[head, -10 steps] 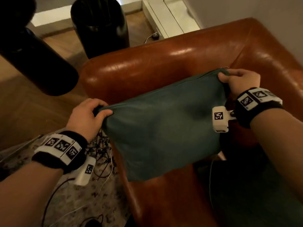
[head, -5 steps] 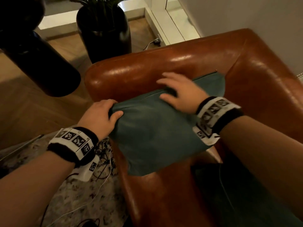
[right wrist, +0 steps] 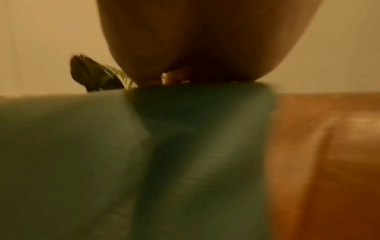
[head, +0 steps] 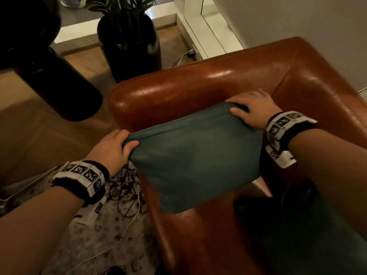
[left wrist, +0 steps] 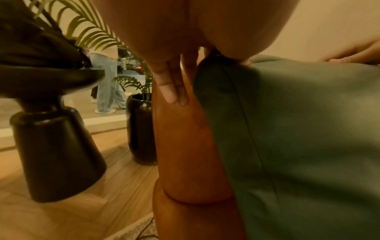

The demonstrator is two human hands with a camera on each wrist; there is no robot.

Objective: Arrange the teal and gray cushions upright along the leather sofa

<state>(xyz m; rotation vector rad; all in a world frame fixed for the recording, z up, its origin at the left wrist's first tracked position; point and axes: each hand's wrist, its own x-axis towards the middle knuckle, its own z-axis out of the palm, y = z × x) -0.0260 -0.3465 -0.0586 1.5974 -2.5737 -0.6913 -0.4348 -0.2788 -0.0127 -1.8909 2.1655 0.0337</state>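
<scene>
Teal fabric is bunched in both of my hands. My left hand (head: pixel 112 149) grips the upper left corner of the teal cushion (head: pixel 195 157), thumb on the front face and fingers curled behind it against the armrest. My right hand (head: pixel 256 110) grips the upper right corner, fingers wrapped over the top edge and thumb on the front. The cushion stands nearly upright in the corner of the leather sofa (head: pixel 198 84), its back leaning against the armrest and its lower edge on the seat. A second dark cushion (head: pixel 297 235) lies on the seat to the right; its colour cannot be determined. Beyond the armrest stand a black planter (head: pixel 131 48) and a black pedestal (head: pixel 59 86) on the wooden floor (head: pixel 29 139). Cables (head: pixel 127 187) lie on a patterned rug (head: pixel 95 245) beside the sofa.
</scene>
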